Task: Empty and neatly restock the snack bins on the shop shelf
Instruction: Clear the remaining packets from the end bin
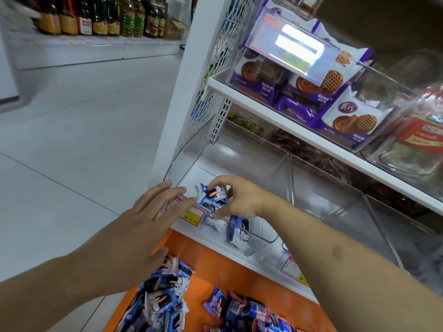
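At the frame's lower left my left hand (134, 226) reaches with fingers straight and wide, tips touching the clear bin (239, 161) at its front rim, holding nothing. Centre, my right hand (239, 200) pinches one blue snack packet (213, 196) inside that bin. Two or three packets sit there; many lie on the orange ledge (239, 271) below. Restocking looks barely begun.

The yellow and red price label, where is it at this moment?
In the head view it sits on the front of the clear bin, left of centre, just under the left hand's fingertips.
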